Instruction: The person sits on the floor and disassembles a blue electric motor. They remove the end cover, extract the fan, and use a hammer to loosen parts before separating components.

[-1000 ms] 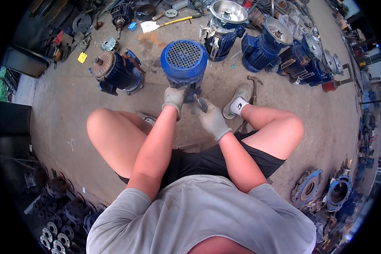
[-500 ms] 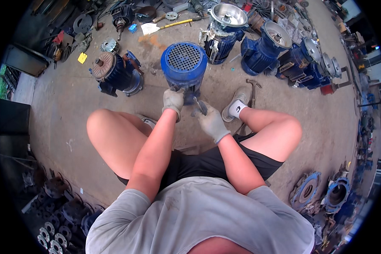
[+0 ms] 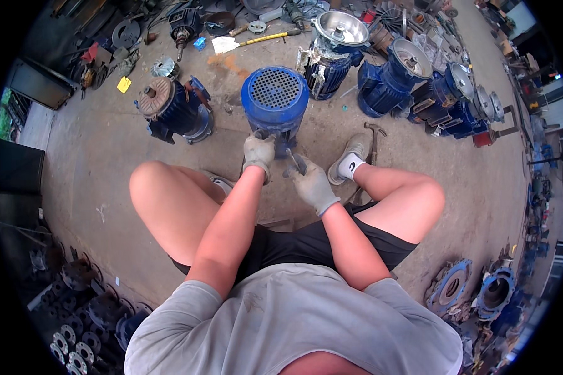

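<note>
Head view, gloved hands [image 3: 259, 152] [image 3: 314, 184] at blue motor [image 3: 275, 112], dark object [image 3: 299, 164] in right

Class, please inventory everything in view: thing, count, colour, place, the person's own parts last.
Grille-topped motor: one, blue, upright before the hands
Rusty-topped motor: one, dark blue, left
Silver-topped motors: several, blue, upper right
Hammer: one, dark, beside the right shoe
Yellow-handled tool: one, top centre
Yellow scrap: one, upper left
Fan wheel: one, silver, behind the rusty-topped motor
Ring flanges: two, blue-rimmed, lower right
Metal discs: several, grey, lower left
Small tool: one, dark, in the right hand; kind unclear
Floor: one, grey-brown, throughout
Surrounding clutter: too mixed to count
Gloved hands: two, pale grey, near the grille-topped motor's base
Shirt: one, grey, bottom centre
Shorts: one pair, black, centre
Shoes: two, greyish, either side
</note>
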Available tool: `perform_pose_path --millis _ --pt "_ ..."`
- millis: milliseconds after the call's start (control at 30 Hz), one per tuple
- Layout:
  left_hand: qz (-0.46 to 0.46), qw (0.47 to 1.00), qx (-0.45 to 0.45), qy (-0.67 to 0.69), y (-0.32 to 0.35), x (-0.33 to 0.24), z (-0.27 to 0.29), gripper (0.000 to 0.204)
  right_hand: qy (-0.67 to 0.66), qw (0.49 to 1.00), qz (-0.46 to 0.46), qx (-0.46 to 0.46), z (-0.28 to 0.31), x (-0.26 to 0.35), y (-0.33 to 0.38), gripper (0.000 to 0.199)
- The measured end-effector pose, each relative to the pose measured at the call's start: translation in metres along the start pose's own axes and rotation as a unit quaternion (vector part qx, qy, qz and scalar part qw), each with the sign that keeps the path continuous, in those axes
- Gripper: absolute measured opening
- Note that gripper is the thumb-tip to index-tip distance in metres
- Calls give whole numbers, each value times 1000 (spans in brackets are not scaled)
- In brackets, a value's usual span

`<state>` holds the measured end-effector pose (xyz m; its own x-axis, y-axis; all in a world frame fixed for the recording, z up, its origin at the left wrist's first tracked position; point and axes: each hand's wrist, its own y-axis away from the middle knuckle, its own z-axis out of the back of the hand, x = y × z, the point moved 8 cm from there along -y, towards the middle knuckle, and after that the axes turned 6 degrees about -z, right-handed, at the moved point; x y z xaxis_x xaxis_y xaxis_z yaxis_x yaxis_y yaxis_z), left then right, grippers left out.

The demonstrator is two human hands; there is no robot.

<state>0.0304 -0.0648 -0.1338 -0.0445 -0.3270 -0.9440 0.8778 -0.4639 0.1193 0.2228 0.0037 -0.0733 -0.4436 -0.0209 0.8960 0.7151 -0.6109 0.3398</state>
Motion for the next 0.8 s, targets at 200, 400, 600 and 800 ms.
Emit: perform_pose_path --millis 200,400,600,800 --pt "161 970 68 171 4 16 -14 18 -4 1000 -7 -6 4 1 -1 39" --pt "-35 999 18 -23 -4 -1 -2 19 -4 1000 3 -20 6 3 -4 37" --pt "240 917 96 303 23 6 -27 20 26 999 5 -39 15 12 2 37" --pt "82 991 48 92 -4 17 -8 14 26 999 -11 -24 15 20 2 38"
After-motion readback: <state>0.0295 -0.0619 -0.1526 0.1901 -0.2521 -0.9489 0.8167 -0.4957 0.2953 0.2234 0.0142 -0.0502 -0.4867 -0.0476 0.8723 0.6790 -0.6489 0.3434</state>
